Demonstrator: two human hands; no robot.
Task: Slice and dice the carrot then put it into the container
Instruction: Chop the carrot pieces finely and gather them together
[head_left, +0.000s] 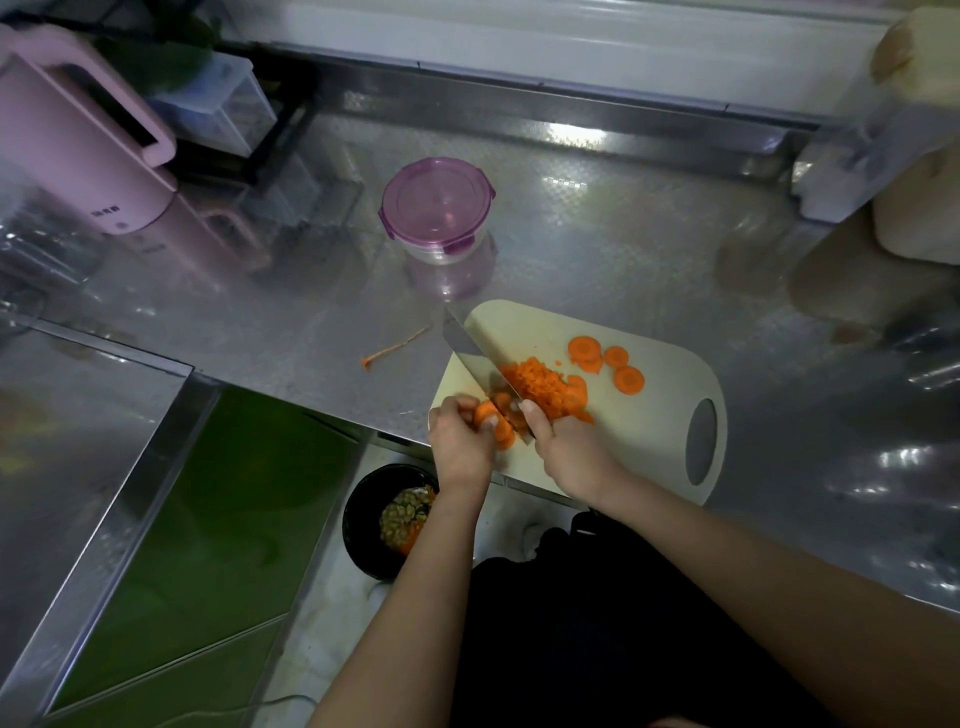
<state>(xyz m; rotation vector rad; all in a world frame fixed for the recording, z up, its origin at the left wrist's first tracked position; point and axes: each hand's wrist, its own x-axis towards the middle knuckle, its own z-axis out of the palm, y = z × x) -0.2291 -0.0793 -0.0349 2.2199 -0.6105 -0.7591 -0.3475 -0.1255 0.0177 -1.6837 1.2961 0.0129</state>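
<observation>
Cream cutting board (649, 431), rounded with an oval handle hole, lies at the embossed steel counter's (597, 234) front edge. Left hand (460, 441): fingers curled, pinning carrot slices (491, 415) at the board's near-left corner. Right hand (569, 452): fingers wrapped round the knife (475, 358) handle. Diced carrot (535, 382) is heaped mid-board, with 3 round discs (615, 364) beyond. The lidded, purple-rimmed container (436, 208) stands mid-counter, well apart.

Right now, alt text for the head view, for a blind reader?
The right hand grips a knife, its blade down among carrot slices held by the left hand on a white cutting board. Diced carrot is piled beside the blade, with whole rounds farther right. A closed, purple-lidded container stands on the steel counter behind the board.
</observation>
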